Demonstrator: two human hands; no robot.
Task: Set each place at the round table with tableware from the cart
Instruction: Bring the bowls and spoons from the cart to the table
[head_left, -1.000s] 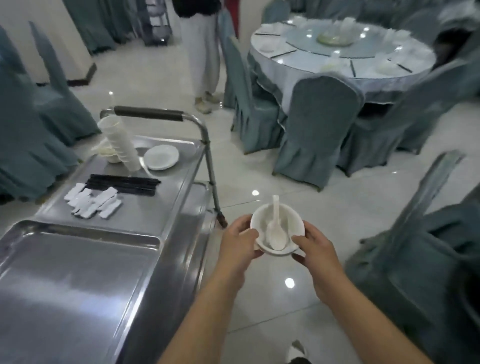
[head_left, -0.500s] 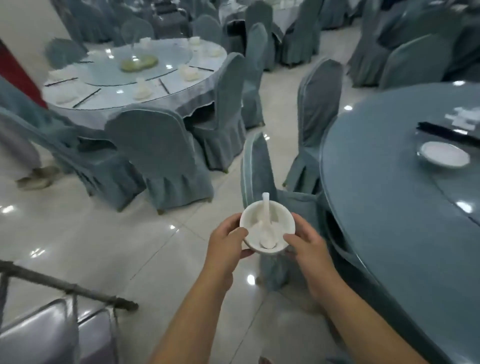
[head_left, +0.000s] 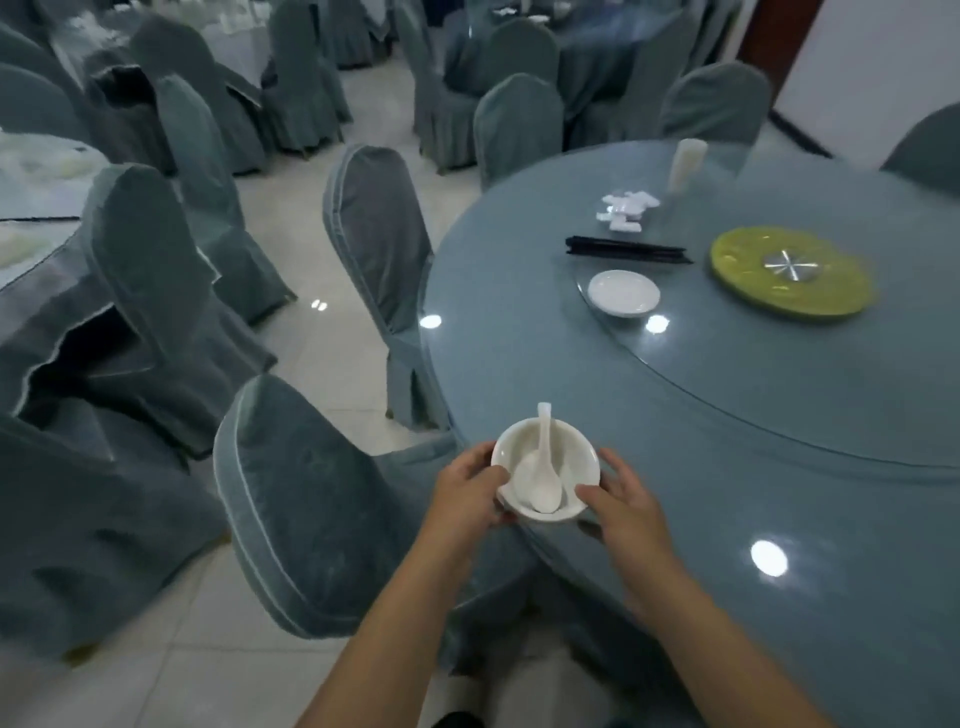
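Left hand (head_left: 467, 486) and right hand (head_left: 621, 499) curl their fingers round opposite sides of the white bowl (head_left: 545, 470), spoon (head_left: 540, 478) lying inside, held over the near edge of the round table (head_left: 727, 467). Suggest lowering it level, in from the table edge, so the spoon stays put. No legible writing or labels.

The bowl (head_left: 545, 470) and its spoon (head_left: 540, 475) look like glossy white glazed ceramic, as does the small plate (head_left: 623, 293). The round table (head_left: 753, 467) has a smooth, mirror-bright glass top that catches the ceiling lights. Matt, velvety cloth covers the chairs (head_left: 311, 509). The floor tiles (head_left: 332, 322) are polished.
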